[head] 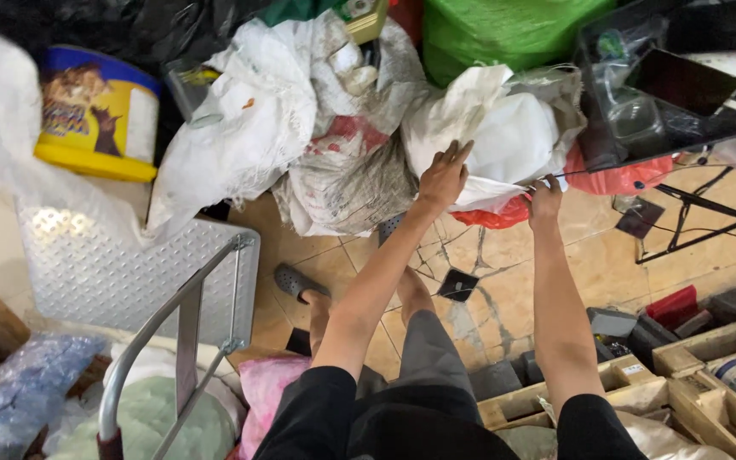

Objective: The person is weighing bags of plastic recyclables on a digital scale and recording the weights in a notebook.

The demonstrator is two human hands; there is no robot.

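A white woven plastic sack [504, 136] is seen leaning against a heap of other bags on the tiled floor [513, 281], and both arms are stretched out towards it. The left hand [443, 177] is laid flat on the sack's lower front with the fingers spread and released, nothing being clutched. The right hand [545, 194] is clenched around a thin dark cord [606, 169], which is drawn taut from the fist towards the right. The cord is held just beside the sack's lower edge, where a red plastic bag [496, 215] is tucked beneath it. A crumpled white printed sack [351, 162] is stacked just to the left, and a green mesh bag [504, 30] is piled behind. A yellow and blue plastic bucket [95, 111] is set well apart at the upper left. A silver metal trolley platform [129, 264] is placed at the lower left, and wooden crates [692, 383] are ranged at the lower right.
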